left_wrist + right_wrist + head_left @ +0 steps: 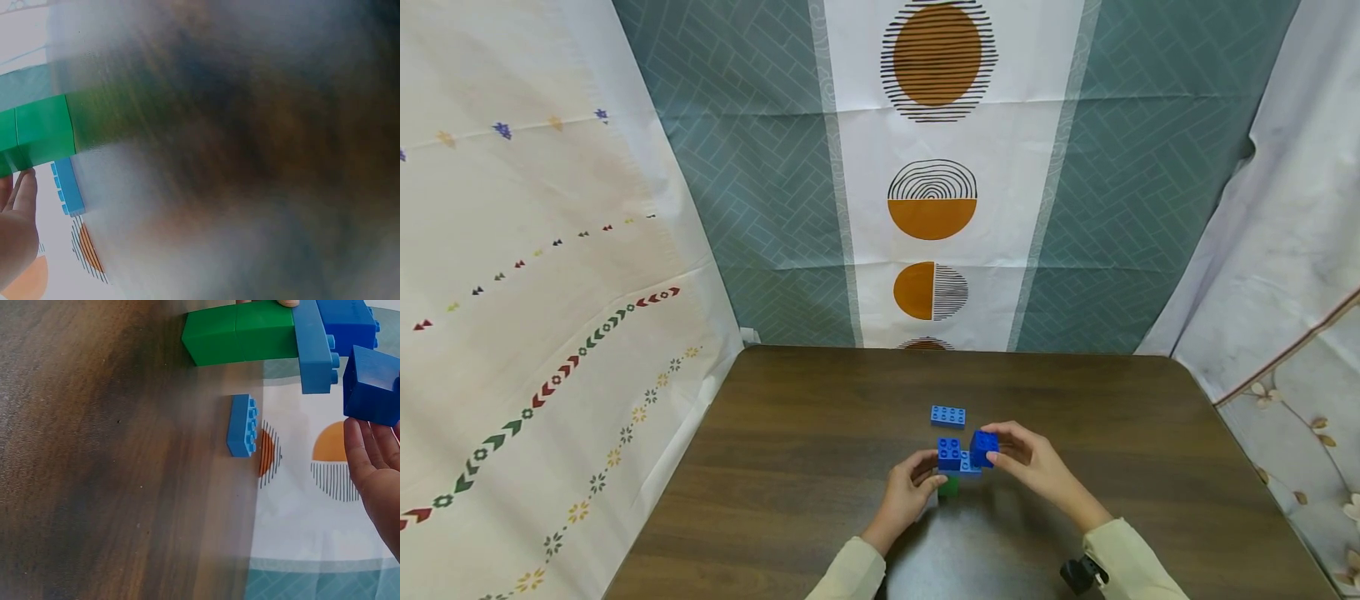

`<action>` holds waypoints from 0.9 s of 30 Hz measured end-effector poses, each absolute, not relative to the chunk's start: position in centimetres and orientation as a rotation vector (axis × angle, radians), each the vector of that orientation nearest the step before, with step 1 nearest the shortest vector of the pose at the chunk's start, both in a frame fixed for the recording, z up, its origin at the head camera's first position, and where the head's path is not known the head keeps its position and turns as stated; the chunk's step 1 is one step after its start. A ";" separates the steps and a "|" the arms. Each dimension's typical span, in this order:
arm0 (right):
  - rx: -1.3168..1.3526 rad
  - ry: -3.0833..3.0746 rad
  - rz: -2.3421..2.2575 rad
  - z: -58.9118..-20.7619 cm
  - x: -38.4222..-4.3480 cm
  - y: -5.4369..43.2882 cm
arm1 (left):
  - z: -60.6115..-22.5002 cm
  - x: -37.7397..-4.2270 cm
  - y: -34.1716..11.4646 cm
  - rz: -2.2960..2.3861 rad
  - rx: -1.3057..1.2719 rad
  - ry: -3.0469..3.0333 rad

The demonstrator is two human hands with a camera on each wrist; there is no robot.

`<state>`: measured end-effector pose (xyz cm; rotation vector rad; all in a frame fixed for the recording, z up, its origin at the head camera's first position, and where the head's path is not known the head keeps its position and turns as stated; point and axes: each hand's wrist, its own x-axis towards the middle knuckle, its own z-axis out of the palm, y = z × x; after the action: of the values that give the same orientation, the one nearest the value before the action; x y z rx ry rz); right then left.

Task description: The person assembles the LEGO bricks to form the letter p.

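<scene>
A toy brick stack stands on the table: two green bricks (240, 334), a light blue brick (315, 350) across their top, and a dark blue brick (948, 453) on that brick's left part. My left hand (907, 496) holds the stack at its left side, with fingertips against the upper green brick. My right hand (1037, 467) pinches another dark blue brick (373, 387) between thumb and fingers. In the right wrist view this brick is just off the light blue brick's studs, with a small gap. The left wrist view shows the green column (44, 131) beside my left fingers.
A loose light blue brick (948, 416) lies studs up on the brown wooden table (820, 417), behind the stack. Patterned cloth (760, 167) hangs beyond the table's far edge, and pale curtains (550, 292) hang at both sides.
</scene>
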<state>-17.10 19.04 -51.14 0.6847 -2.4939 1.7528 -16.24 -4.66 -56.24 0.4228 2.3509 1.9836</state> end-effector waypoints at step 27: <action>0.867 -2.379 1.727 -51.8 -17.0 18.9 | -57.8 -16.9 -4.8 1.987 0.446 2.361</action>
<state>-16.99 18.86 -51.76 0.8669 -2.3790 1.7267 -16.90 -4.79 -57.82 0.4463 2.3614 1.9873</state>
